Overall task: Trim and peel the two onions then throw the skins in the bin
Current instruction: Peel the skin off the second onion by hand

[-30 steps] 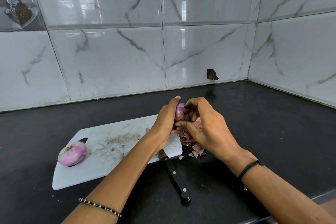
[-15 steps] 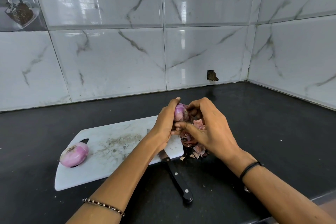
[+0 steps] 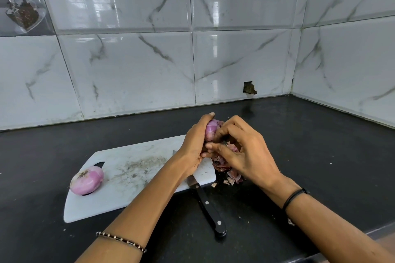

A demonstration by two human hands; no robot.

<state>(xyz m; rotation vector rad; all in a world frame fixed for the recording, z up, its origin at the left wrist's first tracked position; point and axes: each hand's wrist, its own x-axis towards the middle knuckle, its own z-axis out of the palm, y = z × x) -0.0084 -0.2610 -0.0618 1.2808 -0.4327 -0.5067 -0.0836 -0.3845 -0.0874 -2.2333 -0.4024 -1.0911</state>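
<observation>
**Above the board's right end: an onion held in both hands**

Over the right end of the white cutting board (image 3: 132,177), the left hand (image 3: 195,145) grips the held onion (image 3: 210,131), its fingers curled round the bulb. The bulb shows glossy pale purple with fine lines. The right hand (image 3: 245,151) closes on the onion's right side, fingers bent, thumb reaching across towards the left hand.

A second onion (image 3: 87,180), pink, smooth and with a dark root end, lies at the board's left end over the handle slot. Loose skins (image 3: 230,174) are heaped on the black surface (image 3: 320,145) just off the board's right edge. The knife (image 3: 210,209) lies with its blade on the board and its black handle out over the surface, towards the person. To the right the surface runs wide to the tiled wall corner.
</observation>
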